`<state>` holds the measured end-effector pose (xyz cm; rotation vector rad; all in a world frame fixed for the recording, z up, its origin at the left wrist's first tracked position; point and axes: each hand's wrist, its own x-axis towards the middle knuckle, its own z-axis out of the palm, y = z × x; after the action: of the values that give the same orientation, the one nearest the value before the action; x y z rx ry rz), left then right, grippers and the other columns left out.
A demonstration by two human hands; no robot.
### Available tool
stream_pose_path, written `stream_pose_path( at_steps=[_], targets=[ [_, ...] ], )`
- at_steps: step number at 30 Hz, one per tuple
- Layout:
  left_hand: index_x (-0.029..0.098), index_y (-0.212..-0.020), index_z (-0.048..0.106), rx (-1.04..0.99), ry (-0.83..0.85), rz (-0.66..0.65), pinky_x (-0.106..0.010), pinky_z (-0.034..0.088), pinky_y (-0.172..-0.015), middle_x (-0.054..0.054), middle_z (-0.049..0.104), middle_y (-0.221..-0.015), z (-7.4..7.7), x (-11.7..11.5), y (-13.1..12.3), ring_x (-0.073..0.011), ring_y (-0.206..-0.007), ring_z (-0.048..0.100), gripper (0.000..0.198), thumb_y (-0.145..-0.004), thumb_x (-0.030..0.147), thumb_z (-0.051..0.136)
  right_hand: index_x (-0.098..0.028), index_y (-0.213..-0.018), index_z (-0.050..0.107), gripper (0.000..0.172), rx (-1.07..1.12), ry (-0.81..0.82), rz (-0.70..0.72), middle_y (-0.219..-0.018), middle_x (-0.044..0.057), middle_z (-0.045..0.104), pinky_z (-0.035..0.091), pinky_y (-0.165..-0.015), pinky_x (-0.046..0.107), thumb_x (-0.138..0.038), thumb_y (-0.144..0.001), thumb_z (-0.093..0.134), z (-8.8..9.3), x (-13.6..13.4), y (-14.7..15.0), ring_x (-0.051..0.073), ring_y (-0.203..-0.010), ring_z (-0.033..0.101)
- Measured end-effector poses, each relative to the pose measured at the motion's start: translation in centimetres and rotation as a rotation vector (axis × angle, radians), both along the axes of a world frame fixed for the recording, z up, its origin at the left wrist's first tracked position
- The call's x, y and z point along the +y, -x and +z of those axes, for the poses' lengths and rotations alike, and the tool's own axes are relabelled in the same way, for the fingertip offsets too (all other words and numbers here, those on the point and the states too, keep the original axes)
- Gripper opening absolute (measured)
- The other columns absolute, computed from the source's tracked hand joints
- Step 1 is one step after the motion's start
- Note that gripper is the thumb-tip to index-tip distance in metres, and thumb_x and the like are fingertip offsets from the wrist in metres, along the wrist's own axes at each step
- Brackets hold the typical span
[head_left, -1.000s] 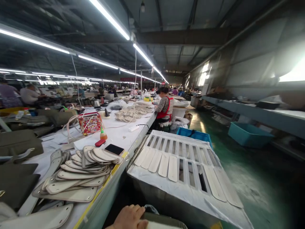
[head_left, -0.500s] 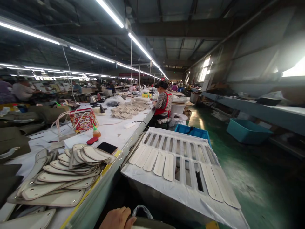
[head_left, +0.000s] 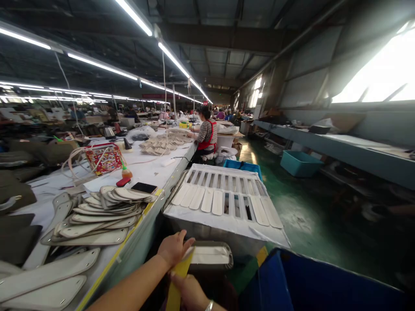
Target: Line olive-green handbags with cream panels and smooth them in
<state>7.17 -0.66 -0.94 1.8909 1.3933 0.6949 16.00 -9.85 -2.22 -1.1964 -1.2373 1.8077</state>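
Observation:
My left hand reaches in from the lower left, its fingers closed at the upper end of a flat yellow strip. Lower down, my right hand pinches the same strip between thumb and fingers; a shiny band circles that wrist. Right beside my left fingers is an olive bag-like piece with rounded corners. A long white panel lies along its top. The lower part of this piece is in shadow and partly behind my right hand.
White-covered rack carries pale strips ahead. At left, a worktable holds stacked pale panels, a phone and a glue bottle. A blue bin stands at lower right. A person in a red apron sits beyond.
The view has shifted right and down. My right hand has come in with the yellow strip, and my left hand has moved up and right. The blue bin at lower right now shows.

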Motion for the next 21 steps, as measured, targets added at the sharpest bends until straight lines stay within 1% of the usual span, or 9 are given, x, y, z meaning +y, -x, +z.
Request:
stream_pose_path(
  at_steps=[2,4,5,7,10,13,16,18,21],
  targets=[
    [0.018,-0.106,0.058,-0.135,0.051,0.033,-0.036,0.034,-0.093,-0.012,0.063,-0.105,0.2,0.4,1.2,-0.0274,-0.106,0.054,0.052,-0.079,0.060,0.043,-0.010,-0.069,0.058,0.049,-0.031,0.059,-0.109,-0.055,-0.001,0.053,0.041,-0.052,0.025,-0.057,-0.081,0.046,-0.4,-1.4,-0.8,0.009,-0.048,0.049],
    [0.018,-0.114,0.053,-0.282,0.122,0.105,-0.034,0.034,-0.096,-0.011,0.059,-0.116,-0.1,0.5,3.6,-0.0236,-0.114,0.049,0.057,-0.084,0.060,0.029,-0.010,-0.068,0.059,0.053,-0.015,0.044,-0.201,-0.056,0.002,0.056,0.040,-0.052,0.025,-0.062,-0.073,0.053,0.2,-2.5,-2.7,0.011,-0.050,0.051],
    [0.018,-0.118,0.050,-0.350,0.165,0.139,-0.034,0.035,-0.096,-0.011,0.057,-0.120,-0.3,0.3,5.0,-0.0224,-0.116,0.048,0.059,-0.086,0.060,0.024,-0.010,-0.071,0.060,0.053,0.028,0.020,-0.222,-0.060,0.004,0.059,0.042,-0.055,0.026,-0.062,-0.072,0.053,0.6,-2.8,-3.9,0.012,-0.053,0.054],
    [0.017,-0.125,0.045,-0.468,0.255,0.196,-0.037,0.038,-0.094,-0.012,0.052,-0.127,-1.0,-0.8,7.8,-0.0222,-0.117,0.047,0.062,-0.087,0.059,0.019,-0.011,-0.080,0.060,0.050,0.126,0.037,-0.174,-0.069,0.006,0.064,0.045,-0.062,0.027,-0.060,-0.076,0.051,1.5,-3.3,-6.8,0.016,-0.062,0.060],
    [0.017,-0.128,0.042,-0.594,0.364,0.231,-0.040,0.041,-0.091,-0.013,0.046,-0.133,-2.3,-3.6,10.0,-0.0243,-0.119,0.046,0.060,-0.087,0.058,0.025,-0.014,-0.085,0.055,0.045,0.136,0.193,-0.111,-0.065,0.003,0.062,0.044,-0.049,0.025,-0.058,-0.077,0.052,1.8,-4.0,-10.6,0.015,-0.052,0.060],
    [0.018,-0.131,0.039,-0.711,0.435,0.159,-0.038,0.038,-0.096,-0.010,0.044,-0.135,-3.4,-5.6,9.7,-0.0236,-0.122,0.043,0.056,-0.084,0.048,0.044,-0.014,-0.086,0.054,0.044,0.100,0.309,0.000,-0.056,-0.001,0.057,0.038,-0.037,0.020,-0.058,-0.077,0.051,0.7,-4.6,-12.9,0.011,-0.039,0.054],
    [0.020,-0.136,0.031,-0.775,0.450,0.079,-0.034,0.028,-0.105,-0.006,0.041,-0.138,-3.8,-6.1,8.6,-0.0214,-0.127,0.036,0.064,-0.080,0.038,0.056,-0.011,-0.081,0.058,0.049,0.022,0.358,0.119,-0.053,0.001,0.057,0.037,-0.034,0.017,-0.058,-0.078,0.049,-0.8,-4.6,-13.8,0.010,-0.036,0.053],
    [0.020,-0.137,0.029,-0.726,0.420,0.090,-0.034,0.022,-0.109,-0.005,0.038,-0.140,-3.9,-5.8,8.1,-0.0216,-0.129,0.032,0.066,-0.080,0.037,0.057,-0.009,-0.076,0.060,0.052,-0.023,0.380,0.136,-0.052,0.002,0.057,0.038,-0.034,0.017,-0.060,-0.077,0.049,-1.4,-4.2,-13.8,0.009,-0.036,0.052],
    [0.019,-0.135,0.033,-0.636,0.367,0.117,-0.036,0.016,-0.110,-0.005,0.039,-0.139,-3.9,-5.2,8.0,-0.0225,-0.130,0.030,0.063,-0.079,0.037,0.057,-0.009,-0.071,0.061,0.054,-0.021,0.417,0.140,-0.049,0.002,0.056,0.038,-0.033,0.019,-0.062,-0.073,0.052,-1.8,-3.1,-12.8,0.010,-0.034,0.050]
  ],
)
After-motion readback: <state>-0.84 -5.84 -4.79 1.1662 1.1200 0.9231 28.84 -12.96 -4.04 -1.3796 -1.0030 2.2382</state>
